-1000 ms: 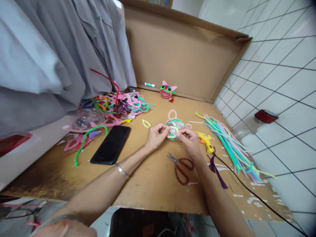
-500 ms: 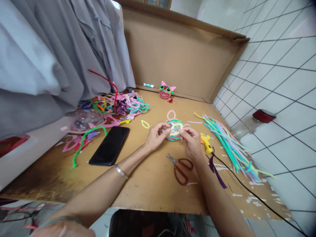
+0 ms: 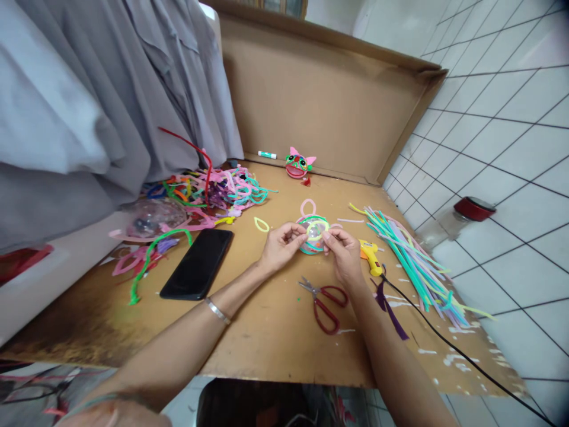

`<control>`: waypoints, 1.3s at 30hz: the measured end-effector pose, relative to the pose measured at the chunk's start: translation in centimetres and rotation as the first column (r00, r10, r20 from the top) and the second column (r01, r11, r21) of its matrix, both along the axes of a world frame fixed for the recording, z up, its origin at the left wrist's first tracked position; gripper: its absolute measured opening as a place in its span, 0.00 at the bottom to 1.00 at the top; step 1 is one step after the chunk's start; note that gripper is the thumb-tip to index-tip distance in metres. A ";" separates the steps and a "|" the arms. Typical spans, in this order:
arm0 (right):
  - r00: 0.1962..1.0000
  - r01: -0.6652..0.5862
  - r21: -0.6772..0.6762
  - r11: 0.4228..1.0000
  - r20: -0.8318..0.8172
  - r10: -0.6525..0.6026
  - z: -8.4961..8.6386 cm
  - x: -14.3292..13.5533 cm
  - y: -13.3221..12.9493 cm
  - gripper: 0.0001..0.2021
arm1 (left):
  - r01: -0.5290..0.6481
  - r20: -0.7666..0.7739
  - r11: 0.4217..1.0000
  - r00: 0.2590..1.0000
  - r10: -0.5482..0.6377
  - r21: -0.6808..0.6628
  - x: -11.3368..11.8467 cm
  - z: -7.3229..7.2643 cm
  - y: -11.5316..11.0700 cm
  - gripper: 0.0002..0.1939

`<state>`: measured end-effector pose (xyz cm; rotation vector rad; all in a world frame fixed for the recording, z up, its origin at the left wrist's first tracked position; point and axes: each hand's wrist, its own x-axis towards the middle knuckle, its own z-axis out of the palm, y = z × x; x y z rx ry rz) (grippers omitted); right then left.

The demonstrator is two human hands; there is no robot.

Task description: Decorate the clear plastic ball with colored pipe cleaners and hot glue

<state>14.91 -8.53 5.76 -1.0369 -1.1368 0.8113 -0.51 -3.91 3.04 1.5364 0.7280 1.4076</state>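
Observation:
Between my fingertips is a yellow pipe cleaner loop (image 3: pixel 318 223), pinched at its left by my left hand (image 3: pixel 284 244) and at its right by my right hand (image 3: pixel 343 250). Right behind it sits a clear round piece (image 3: pixel 311 249) edged with green and teal pipe cleaner, partly hidden by the loop and fingers. A pink loop (image 3: pixel 307 207) lies at its far side. Another yellow loop (image 3: pixel 261 225), pointed in shape, rests on the table to the left. Red-handled scissors (image 3: pixel 323 303) lie below my hands.
A yellow glue gun (image 3: pixel 371 258) with a black cord is at the right, beside a bundle of pipe cleaners (image 3: pixel 406 261). A phone (image 3: pixel 196 264) and a tangled pipe cleaner heap (image 3: pixel 222 188) are on the left. A finished animal face (image 3: pixel 298 163) stands against the cardboard wall (image 3: pixel 311 89).
The yellow loop between my fingers has gone from a pointed leaf shape to a rounder one. My hands have stayed in nearly the same place.

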 end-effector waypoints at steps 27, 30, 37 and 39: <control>0.767 0.087 0.294 0.952 0.590 -0.252 -0.8 1.2 0.2 0.09 | 0.039 0.167 0.987 0.986 -0.013 -0.154 -0.4 -0.2 1.9 0.18; 0.723 0.069 0.311 0.948 0.639 -0.262 -1.0 1.4 0.3 0.10 | 0.053 0.185 0.984 0.983 -0.021 -0.172 -0.4 -0.2 2.1 0.19; 0.658 0.053 0.364 0.930 0.687 -0.307 -1.6 1.6 0.5 0.11 | 0.021 0.166 0.984 0.986 0.009 -0.176 -0.4 -0.6 2.2 0.16; 0.645 0.049 0.375 0.926 0.696 -0.316 -1.7 1.6 0.5 0.11 | -0.004 0.148 0.989 0.989 0.027 -0.150 -0.4 -0.7 2.2 0.15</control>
